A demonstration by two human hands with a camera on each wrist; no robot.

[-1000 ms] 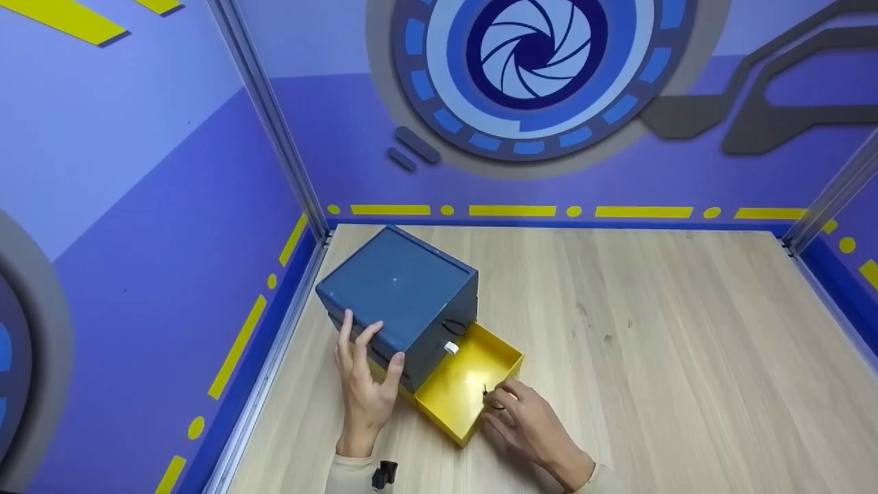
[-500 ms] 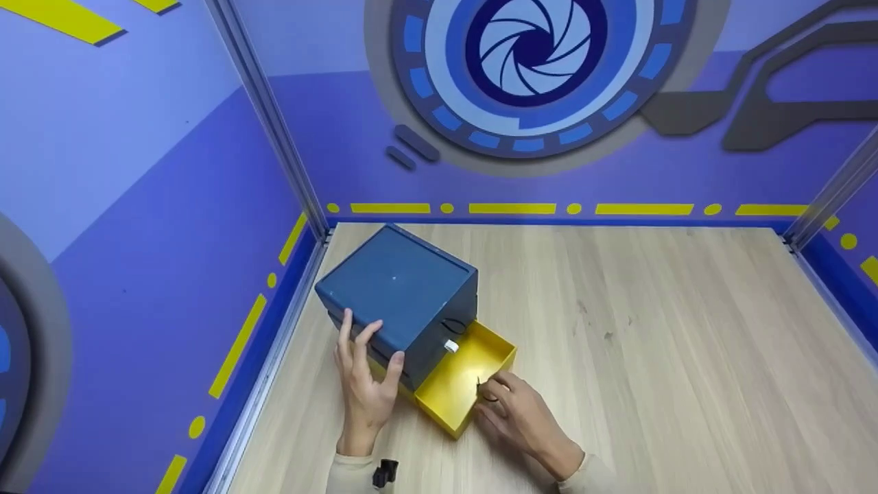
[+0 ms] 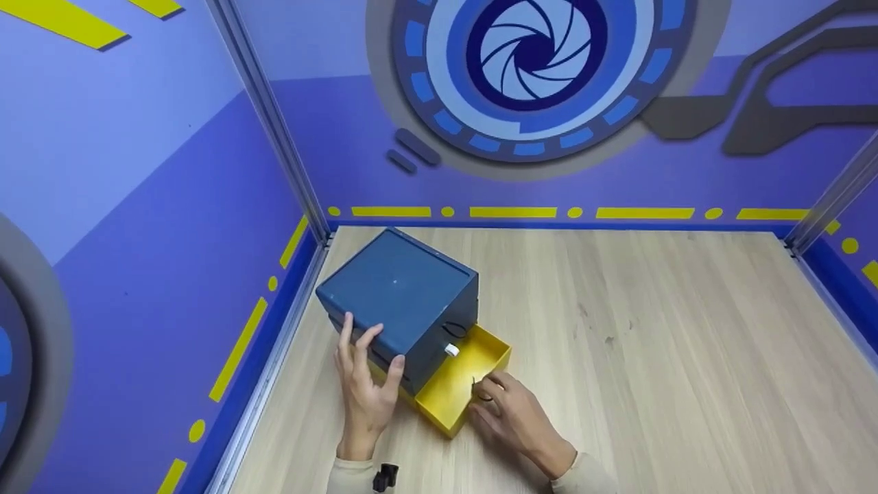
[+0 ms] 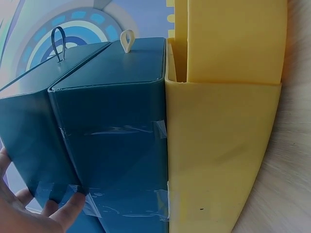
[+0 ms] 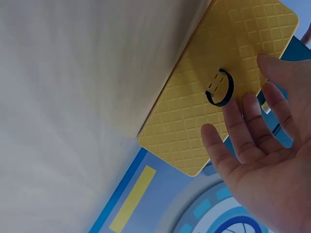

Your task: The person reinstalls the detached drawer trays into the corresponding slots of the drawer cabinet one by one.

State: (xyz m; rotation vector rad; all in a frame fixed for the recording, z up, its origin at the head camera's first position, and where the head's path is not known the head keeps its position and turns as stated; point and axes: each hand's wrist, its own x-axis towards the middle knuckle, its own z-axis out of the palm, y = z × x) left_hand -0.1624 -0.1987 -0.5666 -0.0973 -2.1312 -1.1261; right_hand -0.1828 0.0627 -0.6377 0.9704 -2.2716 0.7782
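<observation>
A stacked drawer unit stands at the left of the table: two dark blue boxes (image 3: 398, 288) above a yellow box (image 4: 221, 145). Out of the yellow box sticks a yellow drawer (image 3: 446, 398), partly pulled out, with nothing seen inside it. My left hand (image 3: 367, 394) rests with spread fingers against the upper blue box's side and top edge. Against the yellow drawer's quilted front (image 5: 189, 116) my right hand (image 3: 518, 415) lies with extended, slightly bent fingers, next to a black loop pull (image 5: 232, 87). The fingers do not go through the loop.
Wooden tabletop (image 3: 651, 357) extends to the right of the unit. A blue-purple wall (image 3: 302, 137) closes off the back, another the left. A white pull (image 3: 451, 350) and a black loop (image 3: 454, 329) stick out from the blue drawer fronts.
The yellow drawer has slid a little further into its box, the right hand moving up and left along with its front. My left hand has kept its place on the blue box.
</observation>
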